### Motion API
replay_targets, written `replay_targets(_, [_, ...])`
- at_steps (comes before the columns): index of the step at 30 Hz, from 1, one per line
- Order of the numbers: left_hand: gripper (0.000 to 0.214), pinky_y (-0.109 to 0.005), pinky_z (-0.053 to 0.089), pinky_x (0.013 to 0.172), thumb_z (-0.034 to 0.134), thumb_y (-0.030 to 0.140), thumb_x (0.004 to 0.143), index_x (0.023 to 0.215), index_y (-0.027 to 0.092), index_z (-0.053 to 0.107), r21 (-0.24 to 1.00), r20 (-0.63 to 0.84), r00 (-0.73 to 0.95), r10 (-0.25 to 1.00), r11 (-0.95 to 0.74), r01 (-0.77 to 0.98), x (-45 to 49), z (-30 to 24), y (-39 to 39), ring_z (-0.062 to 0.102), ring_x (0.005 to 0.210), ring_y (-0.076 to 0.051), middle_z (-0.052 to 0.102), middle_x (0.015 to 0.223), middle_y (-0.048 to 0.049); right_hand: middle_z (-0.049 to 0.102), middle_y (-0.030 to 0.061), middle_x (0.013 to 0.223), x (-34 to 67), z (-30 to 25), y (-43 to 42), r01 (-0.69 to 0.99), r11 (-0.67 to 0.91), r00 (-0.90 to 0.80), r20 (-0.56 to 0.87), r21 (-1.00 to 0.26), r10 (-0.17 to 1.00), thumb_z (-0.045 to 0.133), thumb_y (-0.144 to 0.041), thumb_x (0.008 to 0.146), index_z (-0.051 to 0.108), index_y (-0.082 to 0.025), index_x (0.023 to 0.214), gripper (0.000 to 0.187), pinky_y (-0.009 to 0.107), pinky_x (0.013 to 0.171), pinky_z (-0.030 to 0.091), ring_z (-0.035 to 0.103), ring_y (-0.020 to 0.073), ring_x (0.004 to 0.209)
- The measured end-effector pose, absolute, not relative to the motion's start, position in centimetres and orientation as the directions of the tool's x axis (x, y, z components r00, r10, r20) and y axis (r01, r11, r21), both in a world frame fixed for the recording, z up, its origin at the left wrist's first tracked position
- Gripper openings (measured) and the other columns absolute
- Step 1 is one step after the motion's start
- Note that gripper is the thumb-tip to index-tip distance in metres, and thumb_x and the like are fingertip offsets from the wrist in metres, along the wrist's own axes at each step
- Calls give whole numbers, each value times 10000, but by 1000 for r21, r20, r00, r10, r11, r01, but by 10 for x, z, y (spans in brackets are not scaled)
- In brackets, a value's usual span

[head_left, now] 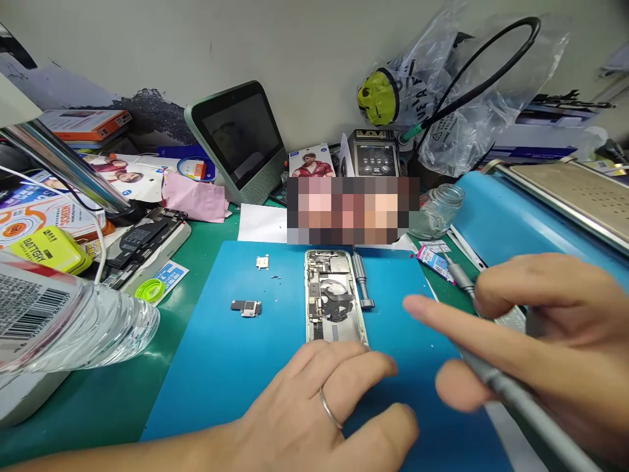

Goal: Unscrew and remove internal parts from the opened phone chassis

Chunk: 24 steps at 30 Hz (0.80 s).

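Note:
An opened phone (333, 296) with its insides showing lies on a blue mat (221, 354). My left hand (324, 406), a ring on one finger, rests flat on the mat with its fingers spread at the phone's near end. My right hand (535, 341) is closed round a grey screwdriver (515, 393) at the right, index finger stretched out toward the phone. A second small screwdriver (362, 282) lies just right of the phone. Two small removed parts (247, 307) (262, 262) lie on the mat left of it.
A plastic bottle (73, 321) lies at the near left. Another opened device (142, 246) and a green tape roll (151, 289) sit at the left. A tilted screen (236, 141), a glass jar (439, 210), a control box (376, 154) and plastic bags stand at the back. A blue machine (540, 210) fills the right.

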<state>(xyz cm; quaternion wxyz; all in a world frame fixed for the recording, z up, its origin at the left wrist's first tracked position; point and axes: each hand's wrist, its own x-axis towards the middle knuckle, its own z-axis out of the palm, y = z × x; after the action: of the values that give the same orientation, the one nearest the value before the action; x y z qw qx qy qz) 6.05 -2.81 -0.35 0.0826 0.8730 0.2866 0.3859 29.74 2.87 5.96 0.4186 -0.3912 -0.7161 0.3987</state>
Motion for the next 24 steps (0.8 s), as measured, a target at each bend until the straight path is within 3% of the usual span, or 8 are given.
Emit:
replay_targets(1, [258, -361, 497, 947, 402, 271, 1068, 1100, 171, 638, 381, 623, 534, 571, -818, 431, 61, -4, -29, 581, 1107, -220, 636, 1164, -87, 610, -1, 710, 301, 63, 35, 309, 476, -376, 354, -823, 856, 899, -160, 679, 795, -360, 1015, 404, 335, 641, 457, 570, 196, 707])
replay_targets(2, [250, -346, 491, 923, 408, 269, 1067, 1085, 178, 639, 392, 617, 538, 574, -817, 422, 61, -4, -30, 588, 1059, -207, 646, 1112, -69, 587, 3, 698, 303, 65, 41, 506, 681, -505, 458, -529, 731, 819, -220, 795, 769, -347, 1093, 327, 348, 617, 398, 515, 188, 662])
replay_targets(3, [237, -334, 486, 888, 422, 271, 1064, 1072, 181, 641, 397, 609, 550, 571, -820, 413, 62, -4, -31, 591, 1008, -196, 650, 1067, -57, 590, 12, 708, 305, 66, 47, 576, 788, -641, 478, -218, 600, 739, -228, 871, 747, -321, 1133, 278, 357, 606, 350, 486, 189, 644])
replay_targets(4, [223, -325, 481, 845, 442, 277, 1058, 1060, 180, 643, 395, 605, 565, 561, -828, 399, 62, -4, -31, 589, 955, -188, 650, 1022, -49, 584, 21, 718, 307, 65, 53, 556, 831, -741, 449, -5, 499, 664, -228, 926, 733, -273, 1134, 223, 357, 603, 326, 468, 189, 639])
replay_targets(6, [194, -319, 463, 769, 487, 280, 1038, 1046, 172, 647, 379, 607, 592, 530, -848, 371, 62, -5, -31, 574, 863, -179, 638, 949, -42, 571, 41, 740, 309, 59, 64, 506, 838, -836, 355, 205, 419, 549, -197, 985, 713, -195, 1079, 189, 348, 615, 322, 462, 192, 655])
replay_targets(9, [142, -324, 434, 713, 534, 238, 1004, 1014, 161, 653, 352, 620, 609, 494, -869, 347, 61, -7, -29, 552, 796, -176, 613, 894, -41, 571, 54, 783, 311, 46, 73, 491, 834, -861, 287, 252, 420, 538, -157, 978, 696, -164, 1039, 170, 329, 641, 339, 474, 193, 690])
replay_targets(17, [143, -332, 405, 698, 534, 212, 1001, 985, 144, 658, 359, 601, 652, 463, -885, 297, 60, -10, -31, 526, 790, -183, 607, 890, -52, 616, 90, 917, 311, 28, 74, 566, 805, -822, 206, 178, 532, 441, -120, 1002, 679, -155, 1083, 254, 318, 694, 389, 542, 207, 789])
replay_targets(24, [160, -333, 402, 711, 524, 215, 1008, 975, 147, 665, 366, 590, 662, 463, -884, 292, 60, -11, -31, 514, 788, -179, 608, 878, -47, 628, 101, 960, 309, 23, 71, 581, 807, -807, 206, 109, 553, 408, -121, 1008, 677, -162, 1122, 295, 323, 731, 410, 570, 216, 837])
